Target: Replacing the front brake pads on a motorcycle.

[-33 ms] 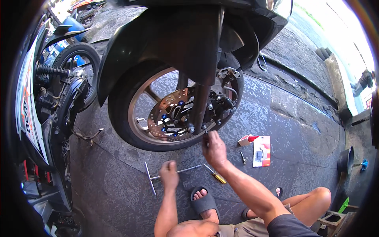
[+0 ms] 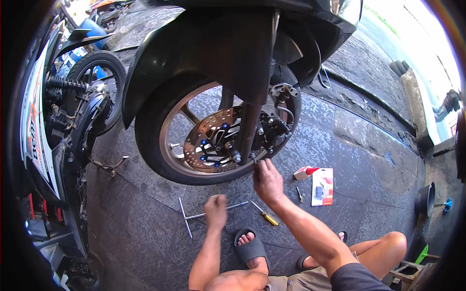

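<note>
At the lower end of the motorcycle's front fork leg, my right hand reaches up with its fingers closed in a pinch. What they hold is hidden; the fingertips are close to a small bolt below the brake caliper. Behind the fork leg is the drilled brake disc with blue bolts, on the front wheel. My left hand is curled closed above a T-handle wrench lying on the floor. Its inner side is out of sight, and the hand is slightly blurred.
Right of the wrench lie a yellow-handled screwdriver, a small metal pin, a red-capped white bottle and a blister pack. Another motorcycle stands at left. A black bucket is at far right.
My left hand has shifted slightly right and up over the wrench. My right hand has moved a little to the right, still by the fork's lower end.
</note>
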### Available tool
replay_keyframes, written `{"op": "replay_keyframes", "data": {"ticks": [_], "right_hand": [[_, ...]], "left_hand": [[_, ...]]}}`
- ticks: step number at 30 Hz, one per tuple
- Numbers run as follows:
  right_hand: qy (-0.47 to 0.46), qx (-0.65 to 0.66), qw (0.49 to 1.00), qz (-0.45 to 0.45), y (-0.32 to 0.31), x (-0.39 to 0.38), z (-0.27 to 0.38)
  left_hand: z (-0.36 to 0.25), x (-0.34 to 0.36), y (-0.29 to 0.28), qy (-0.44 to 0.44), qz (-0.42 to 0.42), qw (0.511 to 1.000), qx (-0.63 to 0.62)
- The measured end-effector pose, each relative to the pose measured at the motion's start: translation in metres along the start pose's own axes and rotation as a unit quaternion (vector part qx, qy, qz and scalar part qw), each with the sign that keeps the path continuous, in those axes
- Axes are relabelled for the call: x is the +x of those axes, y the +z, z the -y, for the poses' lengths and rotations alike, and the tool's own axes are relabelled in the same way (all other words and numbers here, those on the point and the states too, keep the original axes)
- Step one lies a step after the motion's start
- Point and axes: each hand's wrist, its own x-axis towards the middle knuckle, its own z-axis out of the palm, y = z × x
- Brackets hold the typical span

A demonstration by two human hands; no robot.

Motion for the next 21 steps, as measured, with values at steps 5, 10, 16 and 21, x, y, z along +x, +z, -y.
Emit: {"op": "replay_keyframes", "data": {"ticks": [5, 10, 16, 21], "right_hand": [[-0.165, -0.125, 0.978, 0.024, -0.028, 0.026, -0.014], [-0.041, -0.051, 0.998, 0.009, -0.029, 0.004, -0.002], [0.226, 0.359, 0.903, -0.070, -0.046, -0.044, -0.006], [0.372, 0.536, 0.758, 0.016, -0.063, -0.052, 0.011]], "left_hand": [[-0.053, 0.021, 0.077, -0.182, 0.329, 0.858, -0.350], [-0.091, 0.027, 0.116, -0.248, 0.287, 0.729, -0.570], [-0.111, 0.016, 0.116, -0.179, 0.219, 0.781, -0.556], [-0.126, 0.022, 0.095, -0.085, 0.158, 0.858, -0.482]]}}
